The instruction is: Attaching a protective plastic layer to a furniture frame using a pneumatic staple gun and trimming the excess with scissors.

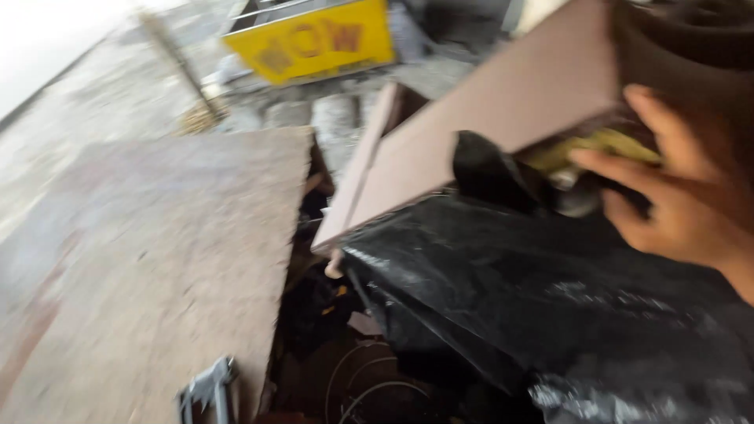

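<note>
The right hand (683, 204) reaches with loosely spread fingers, its grip closed on nothing, under a tilted brown board (487, 126) toward a yellowish object (605, 145) just past its fingertips, above black plastic sheeting (534, 298). The board could slide onto the hand. The left hand is out of view.

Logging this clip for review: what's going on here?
A person's right hand reaches in under a tilted brown board, fingers spread by something yellowish tucked beneath it. The board leans over a heap of black plastic sheeting. To the left lies a flat worn board, with a yellow panel on the ground beyond it. The picture is blurred, and the left hand is out of view.
</note>
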